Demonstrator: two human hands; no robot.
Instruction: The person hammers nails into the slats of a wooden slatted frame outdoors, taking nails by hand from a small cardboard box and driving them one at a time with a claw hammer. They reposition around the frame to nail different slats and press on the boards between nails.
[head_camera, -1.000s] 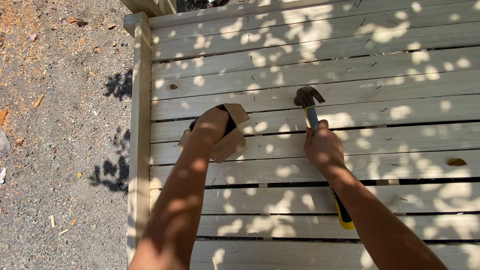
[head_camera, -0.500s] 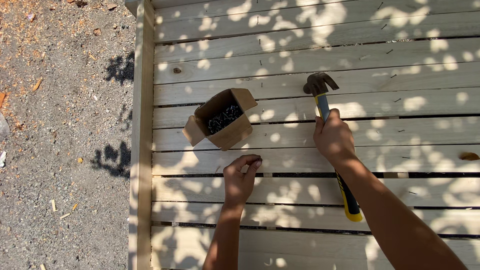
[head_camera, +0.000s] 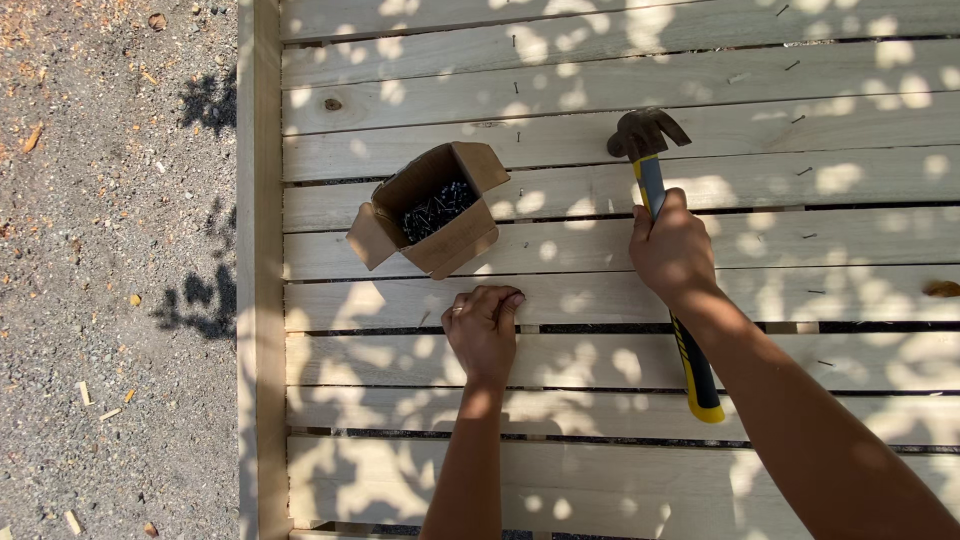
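A nail is presumably pinched in the curled fingers of the left hand (head_camera: 484, 328), pressed to a pale board (head_camera: 600, 300) just below the open cardboard box of nails (head_camera: 432, 208); the nail itself cannot be made out. The hammer (head_camera: 660, 210) is gripped high on its handle by the right hand (head_camera: 672, 250). The nail should be held upright and tapped lightly first, fingers kept low. The nearest board is cut off.

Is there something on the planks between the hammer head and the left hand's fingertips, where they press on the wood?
Nothing visible stands between them. The hammer is held in the right hand, up and to the right of the left hand. The open cardboard box of nails sits off to the side, above the left hand.
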